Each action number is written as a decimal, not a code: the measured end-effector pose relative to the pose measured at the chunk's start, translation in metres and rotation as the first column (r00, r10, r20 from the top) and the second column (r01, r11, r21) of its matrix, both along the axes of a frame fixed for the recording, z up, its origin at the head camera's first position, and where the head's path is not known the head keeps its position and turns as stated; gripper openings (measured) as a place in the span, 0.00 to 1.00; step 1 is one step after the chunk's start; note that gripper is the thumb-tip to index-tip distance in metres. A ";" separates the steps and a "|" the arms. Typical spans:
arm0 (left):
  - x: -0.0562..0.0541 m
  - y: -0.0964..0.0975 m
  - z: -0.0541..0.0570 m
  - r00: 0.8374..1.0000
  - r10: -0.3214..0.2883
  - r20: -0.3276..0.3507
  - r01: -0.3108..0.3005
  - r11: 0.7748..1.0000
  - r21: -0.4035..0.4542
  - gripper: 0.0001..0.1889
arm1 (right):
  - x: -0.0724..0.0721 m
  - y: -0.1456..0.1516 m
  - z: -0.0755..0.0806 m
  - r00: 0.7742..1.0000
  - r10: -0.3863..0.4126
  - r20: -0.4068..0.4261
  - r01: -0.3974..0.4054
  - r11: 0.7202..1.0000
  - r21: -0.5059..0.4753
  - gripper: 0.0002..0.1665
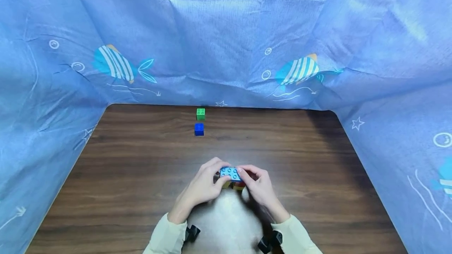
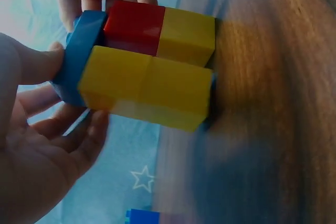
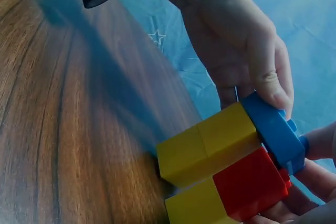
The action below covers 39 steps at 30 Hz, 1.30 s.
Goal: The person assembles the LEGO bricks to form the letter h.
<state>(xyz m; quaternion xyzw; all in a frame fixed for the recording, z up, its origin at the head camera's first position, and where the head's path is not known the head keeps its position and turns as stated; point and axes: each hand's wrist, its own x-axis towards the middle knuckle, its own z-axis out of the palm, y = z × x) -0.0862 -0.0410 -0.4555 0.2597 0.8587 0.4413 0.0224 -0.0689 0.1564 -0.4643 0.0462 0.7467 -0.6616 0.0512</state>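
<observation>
A light blue toy brick [image 1: 230, 173] with studs lies across the tops of two brick columns standing on the table. One column has a yellow brick [image 2: 115, 77] over another yellow one; its neighbour has a red brick [image 3: 252, 184] over a yellow brick [image 3: 194, 205]. Some red studs show beside the blue brick in the right wrist view. My left hand [image 1: 205, 183] pinches the blue brick's left end between thumb and fingers. At its right end, my right hand [image 1: 259, 187] holds the blue brick by thumb and fingers, other fingers right beside the red brick.
Farther back on the wooden table [image 1: 141, 160] stand a small green brick [image 1: 200, 114] and, just nearer, a dark blue brick [image 1: 199, 129]. A blue fish-print cloth [image 1: 212, 42] hangs behind the table and at both sides.
</observation>
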 end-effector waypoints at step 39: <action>-0.001 -0.013 -0.010 0.999 -0.030 -0.019 0.030 0.999 0.014 0.19 | -0.016 0.032 0.008 0.646 0.493 -0.583 -0.185 0.842 0.507 0.11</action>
